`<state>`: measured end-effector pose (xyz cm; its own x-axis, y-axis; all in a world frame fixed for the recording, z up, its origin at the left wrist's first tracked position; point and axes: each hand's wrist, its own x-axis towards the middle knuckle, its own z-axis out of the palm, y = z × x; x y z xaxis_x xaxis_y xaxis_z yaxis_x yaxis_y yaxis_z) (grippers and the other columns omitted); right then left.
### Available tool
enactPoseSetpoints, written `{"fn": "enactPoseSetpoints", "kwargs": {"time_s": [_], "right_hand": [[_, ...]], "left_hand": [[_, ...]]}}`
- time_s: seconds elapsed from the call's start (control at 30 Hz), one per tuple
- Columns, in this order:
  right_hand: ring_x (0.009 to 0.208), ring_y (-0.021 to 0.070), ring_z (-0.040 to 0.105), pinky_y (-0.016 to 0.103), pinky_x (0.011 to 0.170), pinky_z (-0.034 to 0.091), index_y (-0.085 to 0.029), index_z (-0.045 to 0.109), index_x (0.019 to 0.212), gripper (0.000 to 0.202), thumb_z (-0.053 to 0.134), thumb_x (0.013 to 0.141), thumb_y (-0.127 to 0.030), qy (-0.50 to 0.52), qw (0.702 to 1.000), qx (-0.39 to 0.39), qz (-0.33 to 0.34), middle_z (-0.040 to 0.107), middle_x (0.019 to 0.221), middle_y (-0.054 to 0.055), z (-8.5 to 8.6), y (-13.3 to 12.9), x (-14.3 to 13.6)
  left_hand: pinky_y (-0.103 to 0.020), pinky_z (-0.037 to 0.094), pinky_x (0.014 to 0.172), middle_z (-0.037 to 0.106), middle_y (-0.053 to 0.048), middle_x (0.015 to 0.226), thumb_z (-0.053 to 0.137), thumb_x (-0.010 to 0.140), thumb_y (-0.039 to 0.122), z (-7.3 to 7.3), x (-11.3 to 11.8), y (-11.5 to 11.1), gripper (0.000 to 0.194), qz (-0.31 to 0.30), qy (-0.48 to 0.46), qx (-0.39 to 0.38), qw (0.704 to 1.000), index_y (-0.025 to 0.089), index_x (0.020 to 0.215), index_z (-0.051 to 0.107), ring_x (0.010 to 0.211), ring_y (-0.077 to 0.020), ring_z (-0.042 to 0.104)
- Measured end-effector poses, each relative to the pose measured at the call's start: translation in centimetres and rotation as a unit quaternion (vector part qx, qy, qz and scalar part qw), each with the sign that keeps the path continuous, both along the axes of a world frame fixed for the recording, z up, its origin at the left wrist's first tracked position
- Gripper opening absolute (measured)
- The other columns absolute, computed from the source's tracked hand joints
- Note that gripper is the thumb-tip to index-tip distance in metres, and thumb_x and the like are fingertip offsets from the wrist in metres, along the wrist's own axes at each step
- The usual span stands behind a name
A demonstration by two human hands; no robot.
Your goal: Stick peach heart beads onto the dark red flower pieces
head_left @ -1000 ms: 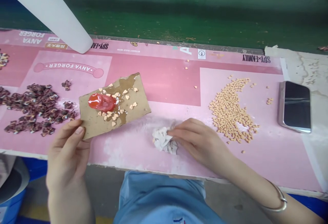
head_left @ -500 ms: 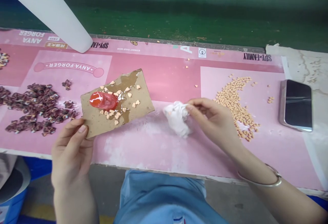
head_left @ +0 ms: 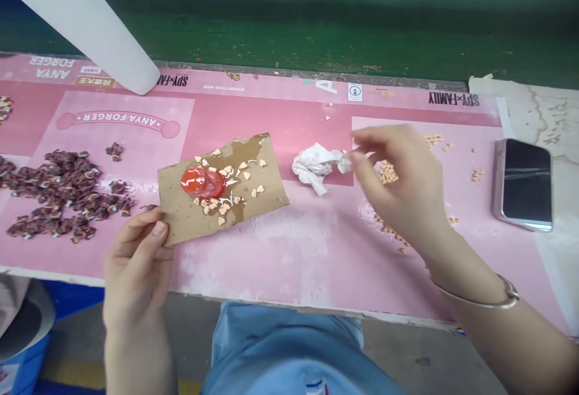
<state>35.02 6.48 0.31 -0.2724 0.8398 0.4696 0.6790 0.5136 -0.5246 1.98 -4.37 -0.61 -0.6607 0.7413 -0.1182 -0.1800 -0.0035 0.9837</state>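
Between thumb and fingers, my left hand grips the lower left corner of a brown piece of cardboard. On the cardboard sit a glossy red lump, a wet amber smear and several small peach-coloured pieces. A crumpled white tissue is on the pink tabletop to the right of the cardboard. My right hand hovers just right of the tissue, thumb and fingers apart, with the fingertips close to its edge. Part of the pile of small tan pieces is hidden under that hand.
Dark purple clustered pieces are heaped at the left of the pink printed table. A phone lies at the right. A white slanting post-like object reaches down at the upper left. A green surface runs behind the table.
My right hand has let go of the tissue and moved up and slightly right; the tissue sits higher. My left hand has shifted right with the cardboard.
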Motion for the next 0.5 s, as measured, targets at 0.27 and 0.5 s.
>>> {"fn": "enactPoseSetpoints", "kwargs": {"time_s": [0.27, 0.5], "right_hand": [[0.082, 0.0188, 0.071, 0.034, 0.075, 0.060, -0.022, 0.066, 0.123, 0.034, 0.062, 0.090, -0.015, 0.041, 0.992, -0.115, 0.027, 0.075, 0.099, 0.004, -1.4, 0.6, -0.2], [0.087, 0.0173, 0.073, 0.034, 0.077, 0.058, -0.021, 0.071, 0.110, 0.036, 0.069, 0.079, -0.002, 0.155, 0.979, -0.047, -0.121, 0.076, 0.095, 0.005, 4.1, 4.3, 8.0]], "left_hand": [[-0.014, 0.061, 0.071, 0.078, 0.003, 0.079, 0.112, 0.033, 0.047, 0.1, 1.1, 0.2, 0.055, -0.013, -0.003, -0.047, 0.999, 0.024, 0.073, 0.082, 0.078, -0.0106, 0.069], [-0.011, 0.060, 0.077, 0.079, 0.002, 0.090, 0.110, 0.043, 0.052, -0.3, 2.6, -0.2, 0.048, -0.081, 0.015, -0.094, 0.992, 0.025, 0.072, 0.081, 0.089, -0.0113, 0.069]]}}
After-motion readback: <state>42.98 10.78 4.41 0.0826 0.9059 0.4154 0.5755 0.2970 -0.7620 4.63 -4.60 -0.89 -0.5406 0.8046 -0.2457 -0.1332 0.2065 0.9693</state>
